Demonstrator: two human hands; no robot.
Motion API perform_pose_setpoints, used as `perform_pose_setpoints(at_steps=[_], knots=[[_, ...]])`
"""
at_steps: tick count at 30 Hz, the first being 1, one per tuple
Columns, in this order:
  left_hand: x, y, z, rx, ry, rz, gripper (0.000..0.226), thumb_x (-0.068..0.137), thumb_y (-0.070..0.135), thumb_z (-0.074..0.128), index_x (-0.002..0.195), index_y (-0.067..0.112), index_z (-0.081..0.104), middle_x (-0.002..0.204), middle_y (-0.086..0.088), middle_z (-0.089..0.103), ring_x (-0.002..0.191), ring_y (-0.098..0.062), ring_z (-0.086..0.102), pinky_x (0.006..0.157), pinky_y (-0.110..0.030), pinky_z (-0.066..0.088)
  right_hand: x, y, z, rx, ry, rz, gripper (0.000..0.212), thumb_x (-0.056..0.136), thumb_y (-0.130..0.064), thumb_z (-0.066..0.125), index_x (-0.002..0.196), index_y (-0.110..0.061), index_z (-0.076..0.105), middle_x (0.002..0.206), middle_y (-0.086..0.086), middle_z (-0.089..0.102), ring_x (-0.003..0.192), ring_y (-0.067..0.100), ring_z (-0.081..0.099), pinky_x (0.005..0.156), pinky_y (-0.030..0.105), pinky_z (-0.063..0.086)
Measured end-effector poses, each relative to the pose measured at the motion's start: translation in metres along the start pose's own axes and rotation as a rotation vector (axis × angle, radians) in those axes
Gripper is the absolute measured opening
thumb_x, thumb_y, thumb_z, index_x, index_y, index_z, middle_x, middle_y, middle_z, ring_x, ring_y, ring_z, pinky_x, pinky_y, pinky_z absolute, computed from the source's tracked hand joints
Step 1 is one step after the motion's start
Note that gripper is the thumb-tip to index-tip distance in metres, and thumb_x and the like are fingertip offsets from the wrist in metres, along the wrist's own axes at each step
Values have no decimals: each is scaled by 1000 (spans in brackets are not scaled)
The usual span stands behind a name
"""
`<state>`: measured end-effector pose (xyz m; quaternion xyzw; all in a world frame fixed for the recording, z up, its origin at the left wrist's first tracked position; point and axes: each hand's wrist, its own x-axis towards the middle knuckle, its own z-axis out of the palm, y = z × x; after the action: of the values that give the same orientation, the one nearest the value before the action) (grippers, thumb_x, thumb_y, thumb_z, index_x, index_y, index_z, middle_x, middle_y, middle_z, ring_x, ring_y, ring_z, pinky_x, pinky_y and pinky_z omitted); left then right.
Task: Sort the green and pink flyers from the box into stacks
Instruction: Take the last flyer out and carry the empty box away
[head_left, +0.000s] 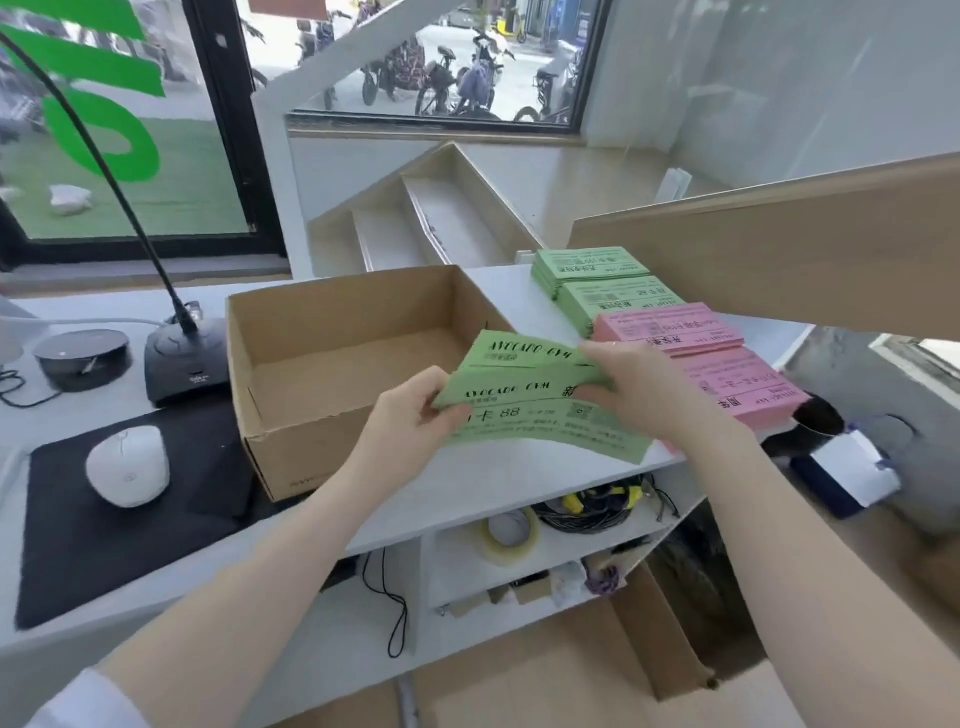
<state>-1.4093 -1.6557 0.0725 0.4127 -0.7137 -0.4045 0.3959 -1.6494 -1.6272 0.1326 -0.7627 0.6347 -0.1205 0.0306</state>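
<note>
held flyers (540, 410): green, black print
far stacks (587, 267): green
near stacks (670, 327): pink
box (291, 447): brown cardboard
mouse (127, 465): white
mouse pad (62, 545): black

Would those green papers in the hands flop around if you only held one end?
Probably. The green flyers are thin sheets, already bowing between the left hand and right hand. They look light, and the fanned sheets may slide apart unless pinched.
</note>
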Motion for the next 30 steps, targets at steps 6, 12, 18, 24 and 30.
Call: perform_pose_setpoints(at_steps=[6,12,18,24,30], knots=[[-19,-32,28,123,-41,-86,29,88,8,60,114,20,62,102,14,66,90,-2,62,73,-6,44,-1,5,48,-140,-192,-92,14,91,-21,55,87,-18,42,93,7,61,89,24,55,63,31,28],[-21,-40,29,-6,185,-138,20,88,5,59,100,21,62,94,23,63,82,16,58,72,-4,44,-5,44,62,-30,-29,28,18,83,-31,65,89,-13,64,73,-1,57,78,24,55,69,28,27],[-26,-58,33,-134,138,-255,26,86,10,63,99,32,57,102,18,66,98,4,59,85,-18,47,-28,63,80,984,60,469,8,81,-11,69,86,-14,63,84,-2,67,82,10,60,84,26,44],[-27,-76,42,-130,78,-308,30,92,12,54,117,24,45,119,7,58,115,-11,52,104,-38,40,-30,43,111,1267,-15,469,21,88,1,56,104,-12,61,102,-3,70,93,8,66,79,22,51],[-30,-73,44,-51,41,-267,31,97,10,42,125,21,50,119,15,57,116,-6,52,92,-12,38,-30,33,108,1235,144,472,19,93,-3,50,102,-15,62,102,-4,69,93,9,66,84,28,54]])
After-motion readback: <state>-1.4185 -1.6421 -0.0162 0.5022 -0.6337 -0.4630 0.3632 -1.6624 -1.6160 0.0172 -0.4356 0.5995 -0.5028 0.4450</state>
